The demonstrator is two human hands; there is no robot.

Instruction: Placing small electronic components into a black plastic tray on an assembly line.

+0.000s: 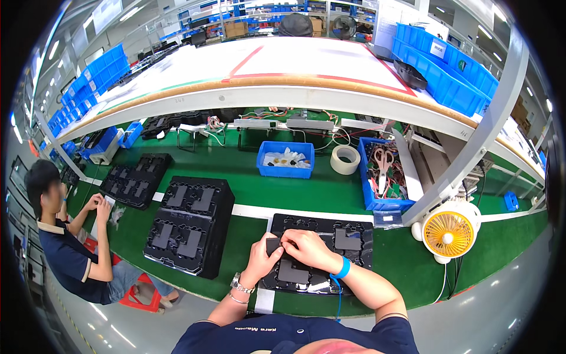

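A small dark grey flat piece [273,244] is pinched in my left hand [258,259], which wears a metal watch and a bangle. My right hand [308,248], with a blue wrist strap, meets the left at that piece's right edge. Its thumb and fingers are closed together, and what lies between them is hidden. Both hands are above a black moulded tray [364,259] on the green bench. Grey L-shaped pads sit in this tray, one upper right [348,239] and one lower left [293,272]. My hands cover the tray's upper left part.
To the left stands a stack of black trays [221,236] with similar pads, and another black tray [156,177] beyond. A blue bin [286,171], a tape roll [345,160], a blue box with scissors [383,203] and a yellow-white fan [449,233] surround me. A co-worker [76,230] sits left.
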